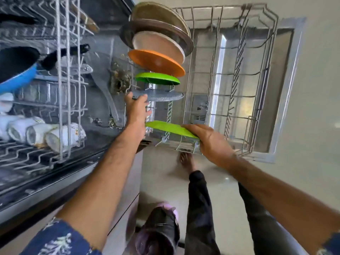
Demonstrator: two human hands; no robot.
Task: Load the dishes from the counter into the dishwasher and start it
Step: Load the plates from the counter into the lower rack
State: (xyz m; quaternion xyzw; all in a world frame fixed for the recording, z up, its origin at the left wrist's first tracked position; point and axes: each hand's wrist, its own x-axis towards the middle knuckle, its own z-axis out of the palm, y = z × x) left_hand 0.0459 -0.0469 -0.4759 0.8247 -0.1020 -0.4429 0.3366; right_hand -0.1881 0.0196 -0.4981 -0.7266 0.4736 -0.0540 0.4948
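The lower dishwasher rack (257, 85) is pulled out over the open door. Plates stand on edge along its left side: beige and brown ones (161, 28), an orange plate (156, 62), a green plate (157, 78) and a grey speckled plate (161, 95). My left hand (137, 107) grips the grey plate's near edge. My right hand (211, 142) holds a second green plate (169, 128) at its right rim, set into the rack's near end.
The upper rack (62, 80) on the left holds a blue pan (18, 70) and white cups (36, 131) lying on their sides. My bare foot (186, 161) and dark trouser legs are on the pale floor below the rack. The rack's right half holds nothing.
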